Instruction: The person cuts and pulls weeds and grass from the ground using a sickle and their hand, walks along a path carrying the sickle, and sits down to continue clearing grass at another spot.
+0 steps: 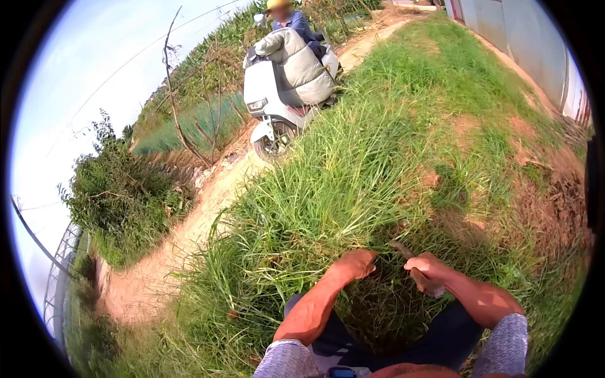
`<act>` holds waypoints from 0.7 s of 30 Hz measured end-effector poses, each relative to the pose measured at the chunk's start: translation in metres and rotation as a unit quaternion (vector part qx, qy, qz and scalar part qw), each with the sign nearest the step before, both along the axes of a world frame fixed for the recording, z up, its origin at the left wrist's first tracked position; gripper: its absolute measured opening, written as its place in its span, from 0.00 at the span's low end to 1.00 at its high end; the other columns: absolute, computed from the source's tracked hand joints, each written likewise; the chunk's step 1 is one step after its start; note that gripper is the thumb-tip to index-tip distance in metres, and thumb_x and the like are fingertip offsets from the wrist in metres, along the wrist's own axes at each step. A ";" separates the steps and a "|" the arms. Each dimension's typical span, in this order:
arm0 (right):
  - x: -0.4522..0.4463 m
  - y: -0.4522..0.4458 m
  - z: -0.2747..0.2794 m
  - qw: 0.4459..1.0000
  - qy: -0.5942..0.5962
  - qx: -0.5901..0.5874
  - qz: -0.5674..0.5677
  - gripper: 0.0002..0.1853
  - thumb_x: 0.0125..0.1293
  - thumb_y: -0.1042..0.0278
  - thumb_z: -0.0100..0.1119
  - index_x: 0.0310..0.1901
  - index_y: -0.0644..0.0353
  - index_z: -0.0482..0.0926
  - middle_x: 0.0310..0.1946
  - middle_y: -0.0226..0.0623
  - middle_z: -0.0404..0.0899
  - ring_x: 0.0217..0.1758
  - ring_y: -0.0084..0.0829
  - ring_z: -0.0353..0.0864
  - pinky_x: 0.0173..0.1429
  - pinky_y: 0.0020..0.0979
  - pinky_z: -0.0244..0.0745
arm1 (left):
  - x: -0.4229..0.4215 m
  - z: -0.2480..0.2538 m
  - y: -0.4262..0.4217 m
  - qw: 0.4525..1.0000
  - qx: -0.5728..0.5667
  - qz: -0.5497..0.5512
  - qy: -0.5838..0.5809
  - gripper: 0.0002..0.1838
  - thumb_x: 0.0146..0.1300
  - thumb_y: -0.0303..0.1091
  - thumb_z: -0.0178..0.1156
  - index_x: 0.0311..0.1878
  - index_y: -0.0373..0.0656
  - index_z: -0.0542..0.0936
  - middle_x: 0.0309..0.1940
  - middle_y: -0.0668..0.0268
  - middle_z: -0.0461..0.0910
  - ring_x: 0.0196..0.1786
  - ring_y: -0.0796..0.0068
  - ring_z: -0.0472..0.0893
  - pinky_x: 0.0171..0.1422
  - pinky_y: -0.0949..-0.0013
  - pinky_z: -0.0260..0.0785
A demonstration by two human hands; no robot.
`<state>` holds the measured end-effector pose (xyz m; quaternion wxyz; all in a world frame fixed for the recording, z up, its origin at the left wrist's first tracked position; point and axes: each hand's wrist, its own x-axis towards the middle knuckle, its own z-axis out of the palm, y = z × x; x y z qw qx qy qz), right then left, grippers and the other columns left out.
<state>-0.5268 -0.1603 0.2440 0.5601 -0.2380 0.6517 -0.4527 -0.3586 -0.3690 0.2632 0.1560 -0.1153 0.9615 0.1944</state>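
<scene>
My left hand (358,263) is closed at the edge of the tall green grass (334,208), with blades bunched against its fingers. Just to its right, my right hand (428,267) is wrapped round a sickle (401,249). The sickle's dull, narrow front part points up and left toward the grass, and a thick brown handle end (430,287) shows below my fist. Its cutting edge is hard to make out. Between my knees lies shaded, flattened grass (384,309).
A person in a yellow hat sits on a white scooter (261,94) with a padded cover, on the dirt path (208,220) ahead. Shrubs (126,189) stand left of the path. A pale wall (529,44) runs along the right, with dry brown brush (554,214) nearer me.
</scene>
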 end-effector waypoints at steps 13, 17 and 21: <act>0.009 -0.009 0.016 0.998 0.053 0.038 0.001 0.17 0.56 0.61 0.59 0.16 0.57 0.69 0.11 0.26 0.63 0.14 0.22 0.57 0.20 0.34 0.46 | 0.007 0.019 0.003 1.000 0.005 0.021 -0.016 0.18 0.66 0.41 0.59 0.53 0.39 0.74 0.37 0.52 0.80 0.47 0.50 0.79 0.50 0.50 0.72; 0.007 -0.007 0.049 0.992 0.035 0.120 0.029 0.14 0.59 0.62 0.56 0.21 0.62 0.73 0.18 0.34 0.73 0.20 0.26 0.69 0.24 0.33 0.62 | 0.016 0.025 0.004 0.998 -0.032 0.041 -0.024 0.18 0.66 0.40 0.59 0.53 0.39 0.74 0.38 0.51 0.80 0.48 0.49 0.79 0.51 0.51 0.72; -0.027 0.025 0.042 0.985 0.022 0.167 0.032 0.09 0.63 0.67 0.49 0.29 0.63 0.73 0.20 0.35 0.75 0.22 0.27 0.76 0.21 0.32 0.73 | 0.037 0.030 0.008 0.999 -0.011 0.046 0.013 0.16 0.66 0.36 0.59 0.54 0.39 0.75 0.37 0.51 0.80 0.45 0.48 0.79 0.49 0.51 0.70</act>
